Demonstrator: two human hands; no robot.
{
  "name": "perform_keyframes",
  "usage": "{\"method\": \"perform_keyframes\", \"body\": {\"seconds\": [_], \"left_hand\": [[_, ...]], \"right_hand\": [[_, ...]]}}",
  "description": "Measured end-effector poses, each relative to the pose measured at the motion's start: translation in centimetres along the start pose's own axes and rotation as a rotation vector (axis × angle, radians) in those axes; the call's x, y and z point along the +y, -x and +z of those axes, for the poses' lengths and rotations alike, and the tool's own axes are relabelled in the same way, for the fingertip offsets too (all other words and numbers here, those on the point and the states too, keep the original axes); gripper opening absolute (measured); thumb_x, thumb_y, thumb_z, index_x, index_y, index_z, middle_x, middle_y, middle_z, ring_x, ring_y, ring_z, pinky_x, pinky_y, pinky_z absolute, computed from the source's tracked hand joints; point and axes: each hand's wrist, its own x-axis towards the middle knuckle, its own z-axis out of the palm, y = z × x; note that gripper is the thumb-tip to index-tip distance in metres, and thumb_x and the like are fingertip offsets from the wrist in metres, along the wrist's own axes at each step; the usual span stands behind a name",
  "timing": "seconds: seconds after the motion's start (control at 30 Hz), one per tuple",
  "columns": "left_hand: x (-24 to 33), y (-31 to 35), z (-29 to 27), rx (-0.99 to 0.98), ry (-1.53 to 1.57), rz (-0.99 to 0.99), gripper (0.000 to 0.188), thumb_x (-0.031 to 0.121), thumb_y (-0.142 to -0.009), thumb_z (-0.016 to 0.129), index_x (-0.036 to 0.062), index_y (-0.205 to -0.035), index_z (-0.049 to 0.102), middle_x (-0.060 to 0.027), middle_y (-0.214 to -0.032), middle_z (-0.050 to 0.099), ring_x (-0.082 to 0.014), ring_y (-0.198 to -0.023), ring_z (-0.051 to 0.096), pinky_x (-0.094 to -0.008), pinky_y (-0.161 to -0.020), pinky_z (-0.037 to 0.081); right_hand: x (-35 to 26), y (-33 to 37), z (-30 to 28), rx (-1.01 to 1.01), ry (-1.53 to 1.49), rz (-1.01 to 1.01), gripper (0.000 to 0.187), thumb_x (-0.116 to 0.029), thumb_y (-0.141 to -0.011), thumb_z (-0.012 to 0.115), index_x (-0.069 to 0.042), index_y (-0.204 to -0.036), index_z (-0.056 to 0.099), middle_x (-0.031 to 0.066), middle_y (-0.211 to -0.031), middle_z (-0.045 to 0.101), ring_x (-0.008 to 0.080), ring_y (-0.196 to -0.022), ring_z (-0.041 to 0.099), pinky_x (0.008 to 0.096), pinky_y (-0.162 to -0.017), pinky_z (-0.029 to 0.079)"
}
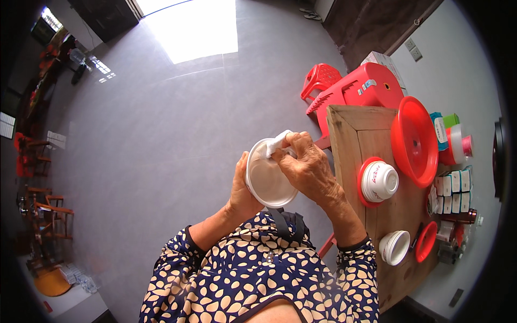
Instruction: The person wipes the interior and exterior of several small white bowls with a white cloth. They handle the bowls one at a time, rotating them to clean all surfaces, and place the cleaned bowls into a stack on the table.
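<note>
A white bowl is held in front of my body, its open side facing up toward me. My left hand grips it from the left, the thumb along the outside and the other fingers hidden beneath. My right hand pinches a white cloth or tissue against the far rim of the bowl. To my right on the wooden table stand upside-down white bowls stacked on a red plate. Nearer to me is another stack of white bowls, tipped with its opening showing.
A large red basin and a smaller red dish are on the table. Small boxes line the wall side. Red plastic stools stand beyond the table. Wooden chairs are far left on the grey floor.
</note>
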Motion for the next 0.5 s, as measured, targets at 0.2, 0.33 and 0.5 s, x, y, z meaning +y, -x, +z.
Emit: {"method": "perform_keyframes", "body": {"seconds": [0.2, 0.33, 0.5], "left_hand": [[-0.2, -0.4, -0.5, 0.062, -0.038, -0.076, 0.067, 0.061, -0.093, 0.028, 0.0104, -0.135, 0.041, -0.0107, -0.132, 0.049, -0.0252, -0.120, 0.050, -0.0416, -0.101, 0.042], [-0.6, -0.2, -1.0, 0.052, -0.068, -0.088, 0.067, 0.061, -0.092, 0.028, 0.0110, -0.134, 0.042, -0.0109, -0.130, 0.050, -0.0251, -0.118, 0.051, -0.0416, -0.100, 0.042], [-0.3, 0.1, 0.1, 0.010, -0.065, -0.088, 0.065, 0.060, -0.093, 0.028, 0.0111, -0.133, 0.044, -0.0106, -0.128, 0.052, -0.0242, -0.117, 0.051, -0.0402, -0.100, 0.042]], "right_hand": [[-0.8, 1.8, -0.8, -0.258, 0.043, 0.144, 0.003, -0.004, -0.072, 0.062, -0.002, -0.070, 0.060, 0.0082, -0.093, 0.056, 0.0251, -0.082, 0.055, 0.0339, -0.064, 0.053], [-1.7, 2.6, -2.0, -0.423, -0.079, 0.126, 0.005, -0.006, -0.070, 0.062, -0.002, -0.068, 0.059, 0.0065, -0.090, 0.055, 0.0259, -0.085, 0.055, 0.0361, -0.066, 0.053], [-1.1, 1.6, -0.4, -0.135, 0.036, -0.063, 0.014, -0.006, -0.068, 0.064, -0.003, -0.082, 0.066, 0.0033, -0.097, 0.057, 0.0233, -0.094, 0.056, 0.0348, -0.070, 0.053]]}}
